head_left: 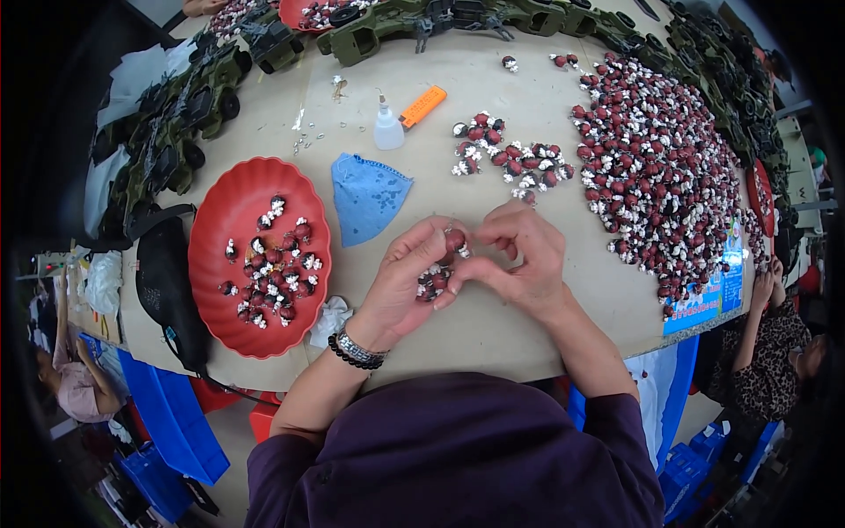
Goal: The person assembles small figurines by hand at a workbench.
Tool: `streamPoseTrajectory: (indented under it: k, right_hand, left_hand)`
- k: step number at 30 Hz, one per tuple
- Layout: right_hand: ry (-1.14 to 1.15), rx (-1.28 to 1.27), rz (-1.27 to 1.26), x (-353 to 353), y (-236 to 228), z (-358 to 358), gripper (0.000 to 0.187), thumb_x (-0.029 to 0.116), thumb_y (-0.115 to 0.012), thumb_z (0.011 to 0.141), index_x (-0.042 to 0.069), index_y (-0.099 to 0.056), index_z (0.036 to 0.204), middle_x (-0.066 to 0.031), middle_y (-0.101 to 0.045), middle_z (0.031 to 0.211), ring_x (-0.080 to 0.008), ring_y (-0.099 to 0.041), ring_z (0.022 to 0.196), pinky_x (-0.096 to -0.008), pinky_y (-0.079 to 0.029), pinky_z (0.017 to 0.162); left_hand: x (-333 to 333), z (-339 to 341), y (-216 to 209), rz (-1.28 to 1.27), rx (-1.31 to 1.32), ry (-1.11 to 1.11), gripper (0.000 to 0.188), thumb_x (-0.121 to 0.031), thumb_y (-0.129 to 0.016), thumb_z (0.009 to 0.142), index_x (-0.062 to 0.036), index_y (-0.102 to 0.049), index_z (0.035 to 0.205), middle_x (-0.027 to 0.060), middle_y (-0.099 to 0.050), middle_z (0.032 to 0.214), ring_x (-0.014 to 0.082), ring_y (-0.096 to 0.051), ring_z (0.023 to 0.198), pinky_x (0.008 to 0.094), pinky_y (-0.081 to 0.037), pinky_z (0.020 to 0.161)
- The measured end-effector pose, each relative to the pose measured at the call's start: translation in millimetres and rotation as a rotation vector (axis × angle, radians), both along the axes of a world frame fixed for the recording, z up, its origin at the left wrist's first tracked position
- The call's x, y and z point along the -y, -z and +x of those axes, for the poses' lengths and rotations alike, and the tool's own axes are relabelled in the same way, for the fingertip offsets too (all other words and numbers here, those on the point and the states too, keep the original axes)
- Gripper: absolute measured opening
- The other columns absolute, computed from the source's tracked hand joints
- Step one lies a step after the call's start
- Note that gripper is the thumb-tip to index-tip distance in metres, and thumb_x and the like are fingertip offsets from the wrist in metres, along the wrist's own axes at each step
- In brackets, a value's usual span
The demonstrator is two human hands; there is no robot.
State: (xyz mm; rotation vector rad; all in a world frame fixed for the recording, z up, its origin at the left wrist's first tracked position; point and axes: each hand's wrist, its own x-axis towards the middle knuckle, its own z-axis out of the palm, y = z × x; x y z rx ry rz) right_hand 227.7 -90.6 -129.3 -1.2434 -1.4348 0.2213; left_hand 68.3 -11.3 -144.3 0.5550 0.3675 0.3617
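Note:
My left hand (396,286) is curled in front of me, with several small round red, white and black figures (431,283) gathered in its palm. Between its thumb and fingers one red figure (455,239) is held up. Close against it on the right, my right hand (531,264) has its fingers bent and its thumb reaching to the held figures; whatever its fingertips pinch is too small to make out. To the left stands a scalloped red bowl (211,308) with more of these figures inside. Loose figures (528,165) lie beyond my right hand, beside a large heap (656,167).
A blue cloth piece (365,198), white squeeze bottle (388,130), orange flat object (423,106) and small metal bits (308,141) lie ahead. Green toy vehicles (356,40) line the far side. A black pouch (167,290) and crumpled tissue (332,319) flank the bowl. Co-workers (766,352) sit at both sides.

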Motion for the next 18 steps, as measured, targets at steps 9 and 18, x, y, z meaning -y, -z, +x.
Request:
streamPoseTrajectory:
  k: [9, 18]
  right_hand:
    - [0.399, 0.195, -0.610, 8, -27, 62, 0.024, 0.009, -0.077, 0.074, 0.004, -0.061, 0.092, -0.0015, -0.059, 0.078, -0.0093, -0.056, 0.061, -0.0243, -0.041, 0.050]
    - [0.370, 0.564, -0.658, 3, -6, 52, 0.028, 0.006, -0.072, 0.074, 0.011, -0.063, 0.100, -0.0051, -0.062, 0.090, -0.0230, -0.063, 0.068, -0.0367, -0.049, 0.063]
  left_hand:
    - [-8, -4, 2, -0.059, 0.317, 0.070, 0.035, -0.031, -0.051, 0.092, 0.0017, -0.056, 0.104, 0.0159, -0.058, 0.117, 0.0246, -0.061, 0.066, 0.0273, -0.042, 0.042]
    - [-5, -5, 10, -0.017, 0.417, 0.028, 0.030, -0.026, -0.066, 0.089, 0.0017, -0.064, 0.100, 0.0134, -0.058, 0.115, 0.0227, -0.059, 0.073, 0.0241, -0.040, 0.044]
